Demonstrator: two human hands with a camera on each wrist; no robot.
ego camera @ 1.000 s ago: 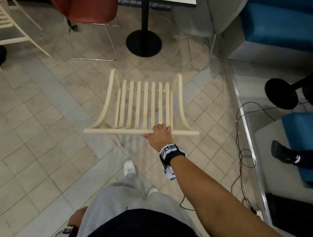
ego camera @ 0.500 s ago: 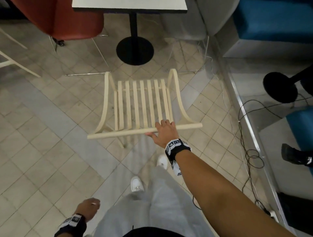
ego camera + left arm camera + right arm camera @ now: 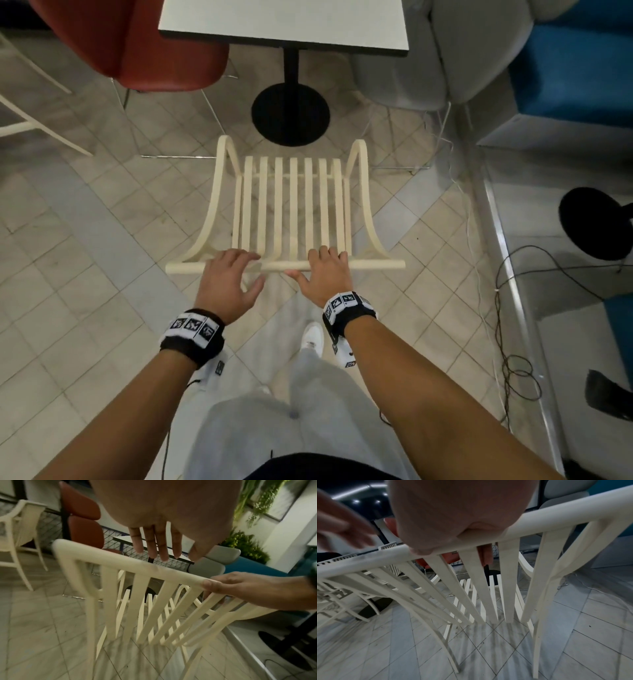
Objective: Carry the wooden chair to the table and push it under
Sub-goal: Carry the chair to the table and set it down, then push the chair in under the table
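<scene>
Where right hand [image 3: 323,274] gripped alone, left hand [image 3: 227,279] joins, wooden chair [image 3: 291,209]

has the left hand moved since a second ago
Yes. The left hand has come up from beside the leg to the wooden chair, at its top rail, fingers extended.

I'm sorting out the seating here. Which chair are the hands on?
The cream slatted wooden chair, by its top rail, facing the table; the red chair and grey chair stand untouched beside it.
</scene>
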